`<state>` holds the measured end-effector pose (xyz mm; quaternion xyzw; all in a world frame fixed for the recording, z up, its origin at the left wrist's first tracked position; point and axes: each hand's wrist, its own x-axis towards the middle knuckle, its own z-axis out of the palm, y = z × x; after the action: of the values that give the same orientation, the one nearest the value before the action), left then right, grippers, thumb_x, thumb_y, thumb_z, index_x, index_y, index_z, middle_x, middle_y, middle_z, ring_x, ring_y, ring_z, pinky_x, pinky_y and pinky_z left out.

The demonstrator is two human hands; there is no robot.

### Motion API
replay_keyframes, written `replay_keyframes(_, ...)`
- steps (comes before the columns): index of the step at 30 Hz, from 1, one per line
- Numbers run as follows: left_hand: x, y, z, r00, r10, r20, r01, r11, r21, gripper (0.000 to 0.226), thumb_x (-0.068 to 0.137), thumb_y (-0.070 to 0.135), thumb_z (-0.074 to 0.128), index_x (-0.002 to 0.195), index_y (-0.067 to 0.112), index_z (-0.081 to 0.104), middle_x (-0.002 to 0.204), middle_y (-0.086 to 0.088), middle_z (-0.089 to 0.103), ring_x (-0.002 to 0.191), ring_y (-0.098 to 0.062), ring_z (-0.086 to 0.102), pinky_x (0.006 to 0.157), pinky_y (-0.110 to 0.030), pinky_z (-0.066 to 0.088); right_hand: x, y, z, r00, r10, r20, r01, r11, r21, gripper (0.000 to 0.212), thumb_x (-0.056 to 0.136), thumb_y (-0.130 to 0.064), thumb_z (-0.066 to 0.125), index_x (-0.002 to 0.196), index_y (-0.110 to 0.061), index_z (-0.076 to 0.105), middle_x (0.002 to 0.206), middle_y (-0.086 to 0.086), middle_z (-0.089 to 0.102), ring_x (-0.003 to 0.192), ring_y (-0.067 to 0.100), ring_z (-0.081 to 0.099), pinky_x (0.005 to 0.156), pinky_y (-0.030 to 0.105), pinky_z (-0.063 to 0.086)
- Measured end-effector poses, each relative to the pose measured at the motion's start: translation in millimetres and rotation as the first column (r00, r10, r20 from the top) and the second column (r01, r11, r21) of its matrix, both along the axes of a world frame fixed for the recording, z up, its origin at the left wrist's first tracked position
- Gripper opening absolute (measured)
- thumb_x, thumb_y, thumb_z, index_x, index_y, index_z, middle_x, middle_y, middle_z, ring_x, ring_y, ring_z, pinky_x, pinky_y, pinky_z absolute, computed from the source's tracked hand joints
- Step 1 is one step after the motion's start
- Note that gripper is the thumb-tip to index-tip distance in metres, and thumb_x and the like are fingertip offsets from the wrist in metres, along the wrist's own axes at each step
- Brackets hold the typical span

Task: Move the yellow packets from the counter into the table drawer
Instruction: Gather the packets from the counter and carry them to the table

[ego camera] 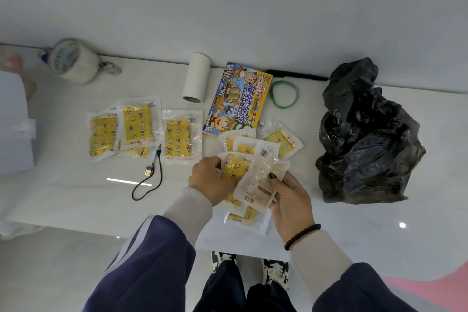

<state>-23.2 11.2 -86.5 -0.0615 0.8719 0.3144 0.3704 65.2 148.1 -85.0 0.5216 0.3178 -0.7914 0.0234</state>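
Several yellow packets in clear wrappers lie on the white counter. One group overlaps at the left, with a single packet beside it. More packets are piled near the middle. My left hand grips a yellow packet at its left edge. My right hand holds a packet turned pale side up, thumb on top. Other packets lie under my hands. No drawer is in view.
A black plastic bag sits at the right. A colourful game box, a cardboard tube, a green rubber band, a tape roll and a black USB cable lie around. A white box stands at the left edge.
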Motion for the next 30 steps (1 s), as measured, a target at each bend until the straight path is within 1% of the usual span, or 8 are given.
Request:
replay_keyframes(3,3.5,2.7,-0.8,0.999,-0.022,-0.043,0.021,0.999,-0.028,0.027,0.075,0.025,0.074,0.070,0.015,0.050,0.092,-0.011,0.055,0.091,-0.034,0.055,0.072,-0.036,0.049,1.9,1.4,0.4,1.000,0.025,-0.019,-0.025,1.000,-0.009,0.033,0.091,0.006,0.050,0.118,-0.005,0.064,0.113,0.014,0.068,0.095,0.027,0.064,0.086,0.042,0.053)
replay_keyframes(6,7.9,4.4,-1.5,0.999,-0.033,-0.012,0.034,0.998,0.060,0.018,0.083,0.020,0.068,0.084,0.012,0.052,0.101,-0.008,0.053,0.092,-0.030,0.058,0.072,-0.033,0.048,4.1,2.5,-1.8,0.997,0.072,-0.035,-0.071,0.997,0.022,0.033,0.091,0.005,0.051,0.119,-0.007,0.064,0.115,0.015,0.068,0.097,0.028,0.063,0.092,0.046,0.049)
replay_keyframes(9,12.3,5.6,4.3,0.980,0.133,0.150,-0.171,0.947,0.272,0.021,0.083,0.029,0.058,0.100,0.017,0.059,0.113,-0.014,0.061,0.099,-0.032,0.062,0.086,-0.050,0.054,7.2,0.8,-4.9,0.989,0.148,-0.025,-0.144,0.983,0.115,0.030,0.090,0.003,0.056,0.114,-0.009,0.067,0.112,0.014,0.069,0.098,0.030,0.065,0.091,0.047,0.051)
replay_keyframes(12,17.2,4.8,12.3,0.934,0.257,0.249,-0.330,0.887,0.322,0.017,0.095,0.038,0.052,0.099,0.022,0.056,0.117,-0.015,0.060,0.107,-0.031,0.060,0.093,-0.044,0.051,9.6,-1.3,-6.8,0.982,0.190,-0.005,-0.185,0.964,0.193,0.028,0.086,0.001,0.062,0.111,-0.011,0.069,0.107,0.011,0.072,0.104,0.035,0.064,0.094,0.053,0.050)
replay_keyframes(15,20.1,1.5,11.7,0.977,0.137,0.163,-0.182,0.935,0.305,0.037,0.079,0.030,0.077,0.102,0.018,0.052,0.103,-0.003,0.067,0.094,-0.021,0.066,0.079,-0.033,0.057,9.2,-0.1,-6.7,0.976,0.217,-0.006,-0.210,0.949,0.233,0.027,0.084,0.004,0.064,0.103,-0.013,0.072,0.102,0.011,0.073,0.102,0.034,0.065,0.093,0.055,0.050)
replay_keyframes(17,19.2,-0.9,8.0,0.990,0.084,0.115,-0.110,0.966,0.235,0.056,0.065,0.025,0.087,0.107,0.016,0.051,0.099,0.002,0.069,0.088,-0.016,0.068,0.078,-0.037,0.058,9.6,0.6,-5.0,0.967,0.255,-0.018,-0.243,0.939,0.242,0.028,0.084,0.006,0.063,0.098,-0.017,0.073,0.100,0.010,0.074,0.099,0.031,0.066,0.093,0.053,0.051)
replay_keyframes(22,16.1,-3.5,1.3,0.979,0.124,0.164,-0.161,0.958,0.238,0.064,0.057,0.019,0.091,0.109,0.021,0.053,0.103,0.004,0.070,0.091,-0.016,0.069,0.083,-0.042,0.058,17.8,8.0,-3.6,0.935,0.354,-0.031,-0.335,0.907,0.254,0.036,0.086,0.009,0.058,0.108,-0.015,0.071,0.107,0.011,0.072,0.107,0.034,0.063,0.094,0.051,0.050)
replay_keyframes(30,27.6,-7.5,5.4,0.980,0.101,0.171,-0.148,0.945,0.293,0.060,0.065,0.010,0.086,0.114,0.014,0.053,0.104,-0.002,0.070,0.092,-0.017,0.069,0.081,-0.038,0.059,25.6,27.6,9.9,0.813,0.581,-0.026,-0.533,0.763,0.366,0.040,0.079,0.017,0.061,0.107,-0.011,0.067,0.100,0.007,0.072,0.085,0.010,0.070,0.074,0.022,0.056)
